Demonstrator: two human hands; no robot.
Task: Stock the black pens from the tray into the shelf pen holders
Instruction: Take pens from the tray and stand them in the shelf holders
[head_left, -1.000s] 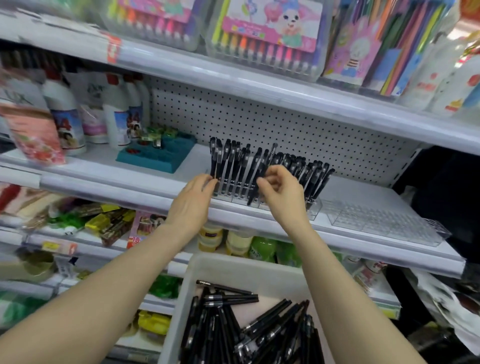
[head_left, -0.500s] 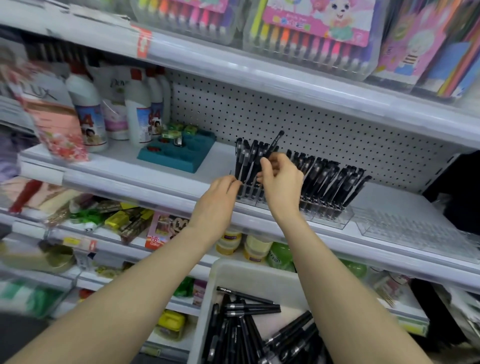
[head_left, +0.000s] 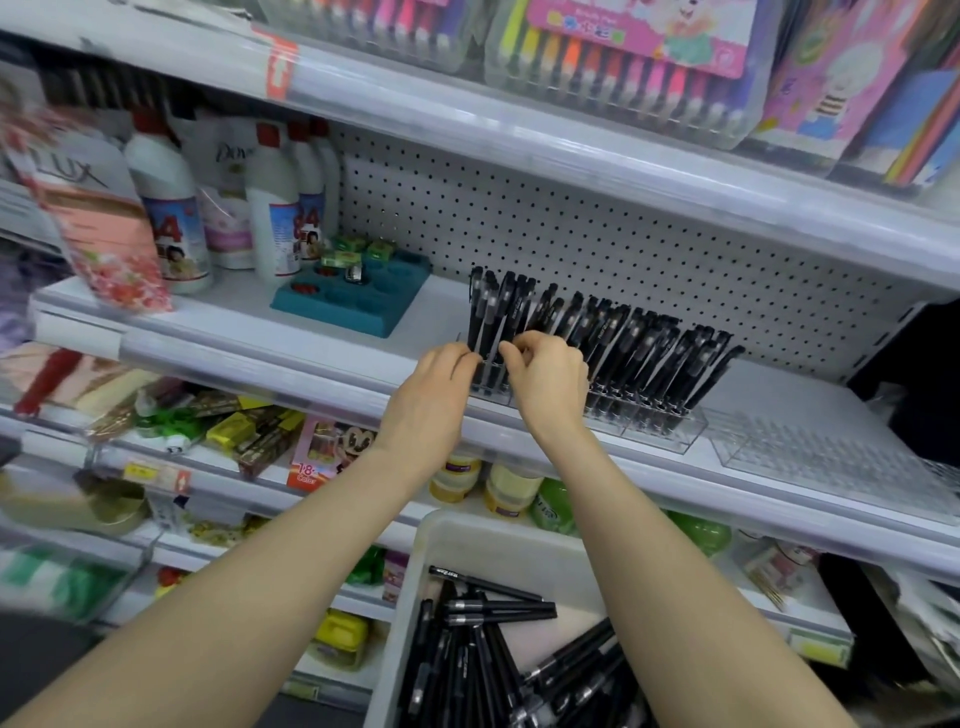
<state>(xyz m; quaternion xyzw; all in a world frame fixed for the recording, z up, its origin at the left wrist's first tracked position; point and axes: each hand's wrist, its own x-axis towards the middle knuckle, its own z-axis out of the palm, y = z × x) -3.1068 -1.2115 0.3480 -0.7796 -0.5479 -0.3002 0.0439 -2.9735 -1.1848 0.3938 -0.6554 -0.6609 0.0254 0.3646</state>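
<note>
Several black pens (head_left: 631, 345) stand slanted in a clear pen holder (head_left: 670, 434) on the middle shelf (head_left: 291, 358). My right hand (head_left: 550, 387) pinches one black pen (head_left: 506, 317) near the holder's left end, with its lower part down among the slots. Beside it, my left hand (head_left: 434, 400) touches the holder's left end with bent fingertips; their tips are partly hidden. Below my arms a white tray (head_left: 470, 535) holds several loose black pens (head_left: 493, 618).
An empty clear holder (head_left: 831, 460) sits to the right of the filled one. A teal display block (head_left: 353, 301) and white bottles (head_left: 270, 208) stand to the left on the same shelf. Marker sets fill the shelf above; packaged goods fill the shelves below.
The pen held up in my right hand has come down into the holder's left end. My left hand has stayed at the holder. The view shifted closer and left.
</note>
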